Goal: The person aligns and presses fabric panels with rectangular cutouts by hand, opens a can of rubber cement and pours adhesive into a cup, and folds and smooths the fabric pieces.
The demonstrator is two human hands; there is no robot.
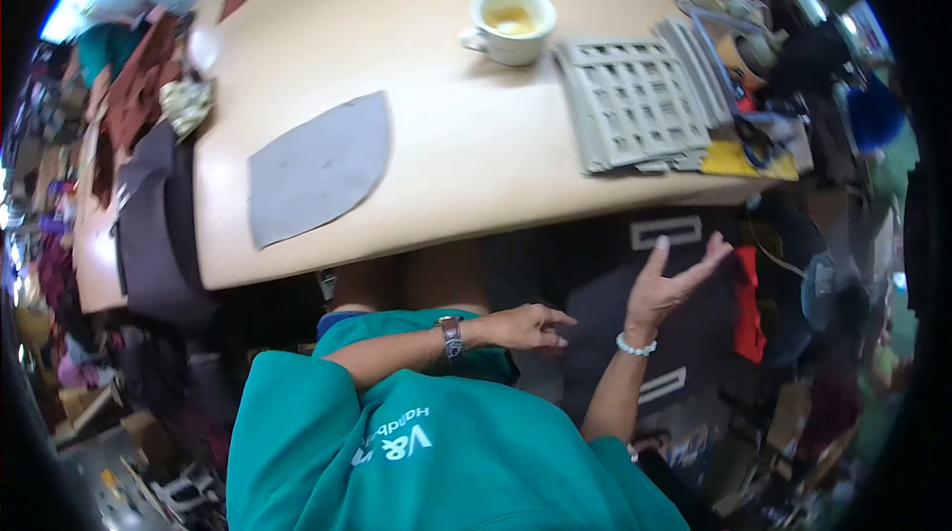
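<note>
My left hand (528,326), with a brown-strapped watch on its wrist, hovers in front of my body below the table edge. Its fingers are loosely bent and apart, with nothing visible in them. On the other side, my right hand (677,283) is raised, palm up and fingers spread; a beaded bracelet circles that wrist. It is nearest a dark drawer cabinet (605,278) with pale rectangular handles, and no contact shows. A grey curved flat piece (322,172) lies on the table (466,174). Farther back stands a white cup (513,40) with yellowish liquid in it.
Pale slotted panels (640,100) are stacked at the table's right, beside a yellow piece (744,160) and a clear bin (719,45) of small items. Dark material (159,219) hangs over the left edge. A red strip (748,305) hangs beside the cabinet.
</note>
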